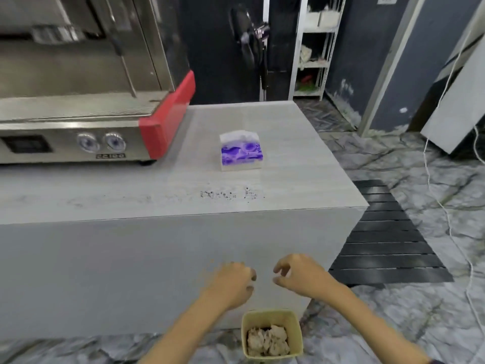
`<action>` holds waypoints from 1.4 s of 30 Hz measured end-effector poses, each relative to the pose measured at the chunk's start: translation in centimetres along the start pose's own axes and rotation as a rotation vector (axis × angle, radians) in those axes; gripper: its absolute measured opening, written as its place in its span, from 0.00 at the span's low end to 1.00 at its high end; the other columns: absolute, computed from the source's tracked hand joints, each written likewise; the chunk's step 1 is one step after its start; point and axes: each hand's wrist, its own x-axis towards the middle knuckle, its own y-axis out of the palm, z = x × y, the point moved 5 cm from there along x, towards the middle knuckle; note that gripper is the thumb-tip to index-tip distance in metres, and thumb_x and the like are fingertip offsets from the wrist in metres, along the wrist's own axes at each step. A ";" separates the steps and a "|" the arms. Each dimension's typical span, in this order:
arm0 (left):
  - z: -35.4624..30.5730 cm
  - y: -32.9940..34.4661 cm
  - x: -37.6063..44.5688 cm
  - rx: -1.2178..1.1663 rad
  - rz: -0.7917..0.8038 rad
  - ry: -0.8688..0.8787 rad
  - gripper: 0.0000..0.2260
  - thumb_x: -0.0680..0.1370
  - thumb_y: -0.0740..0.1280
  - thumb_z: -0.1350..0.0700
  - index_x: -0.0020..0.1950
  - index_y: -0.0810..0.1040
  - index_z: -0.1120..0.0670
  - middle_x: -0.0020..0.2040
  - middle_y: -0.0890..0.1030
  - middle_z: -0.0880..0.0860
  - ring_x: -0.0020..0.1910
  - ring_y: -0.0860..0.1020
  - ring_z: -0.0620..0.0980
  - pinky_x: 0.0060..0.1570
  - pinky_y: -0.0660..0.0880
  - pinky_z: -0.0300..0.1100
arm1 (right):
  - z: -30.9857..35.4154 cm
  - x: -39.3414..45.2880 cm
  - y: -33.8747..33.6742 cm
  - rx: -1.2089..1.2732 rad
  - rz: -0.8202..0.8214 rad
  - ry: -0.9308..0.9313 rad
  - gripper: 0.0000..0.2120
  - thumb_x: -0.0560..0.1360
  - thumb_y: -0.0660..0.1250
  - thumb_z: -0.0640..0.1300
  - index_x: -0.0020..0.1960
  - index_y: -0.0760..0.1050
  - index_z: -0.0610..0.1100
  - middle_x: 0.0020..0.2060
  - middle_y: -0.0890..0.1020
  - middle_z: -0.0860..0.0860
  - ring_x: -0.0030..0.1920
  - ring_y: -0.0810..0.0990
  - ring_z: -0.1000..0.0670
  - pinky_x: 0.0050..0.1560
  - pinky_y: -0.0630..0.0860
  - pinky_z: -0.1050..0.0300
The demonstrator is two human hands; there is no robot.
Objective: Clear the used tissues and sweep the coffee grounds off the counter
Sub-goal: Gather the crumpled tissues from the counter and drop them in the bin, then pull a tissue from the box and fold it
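Sitting on the marbled floor at the 6 o'clock edge of the view, a small pale-yellow bin (271, 334) holds crumpled used tissues (267, 340) stained brown. Just above it both bare hands hover in front of the white cabinet face, close together but apart: the left hand (231, 283) has its fingers loosely curled and grips nothing, though it is blurred, and the right hand (301, 275) has its fingers and thumb loosely bent and parted, also carrying nothing. Farther out, toward 12 o'clock from the hands, dark coffee grounds (228, 194) lie scattered in a thin patch near the front edge of the pale tabletop (301, 164). Beyond the grounds stands a purple-and-white tissue box (241, 153), with a white tissue sticking out of its top. At 10 o'clock a steel espresso machine (78, 101) with a red side panel and two round gauges sits on the tabletop. At 3 o'clock a black slatted mat (388, 240) lies on the floor beside the cabinet.
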 end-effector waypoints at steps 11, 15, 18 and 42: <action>6.5 -19.1 -0.6 -0.090 -0.352 -0.062 0.13 0.76 0.63 0.51 0.59 0.74 0.46 0.56 0.79 0.51 0.54 0.77 0.51 0.46 0.70 0.42 | 12.0 3.5 -16.9 -0.041 -0.210 -0.215 0.11 0.69 0.70 0.52 0.48 0.81 0.48 0.37 0.79 0.52 0.41 0.77 0.53 0.41 0.70 0.62; 10.9 -21.5 4.7 -0.266 -0.487 -0.023 0.13 0.74 0.65 0.53 0.59 0.76 0.48 0.56 0.79 0.51 0.54 0.76 0.51 0.53 0.75 0.47 | 12.8 9.5 -19.9 -0.011 -0.314 -0.200 0.09 0.69 0.70 0.47 0.46 0.82 0.44 0.36 0.79 0.49 0.40 0.74 0.51 0.36 0.69 0.63; 13.9 -21.8 8.9 -0.500 -0.636 0.038 0.20 0.71 0.70 0.54 0.63 0.72 0.50 0.60 0.75 0.52 0.58 0.74 0.50 0.57 0.70 0.42 | 12.4 14.1 -21.6 0.066 -0.402 -0.157 0.10 0.68 0.71 0.44 0.48 0.81 0.43 0.40 0.83 0.46 0.37 0.77 0.50 0.36 0.70 0.62; 17.7 -18.4 17.6 -0.974 -0.545 0.080 0.27 0.62 0.78 0.49 0.59 0.76 0.50 0.60 0.77 0.44 0.59 0.74 0.42 0.61 0.72 0.42 | 11.0 23.0 -23.4 0.196 -0.155 -0.152 0.04 0.69 0.72 0.40 0.40 0.77 0.42 0.30 0.74 0.53 0.31 0.70 0.57 0.28 0.66 0.72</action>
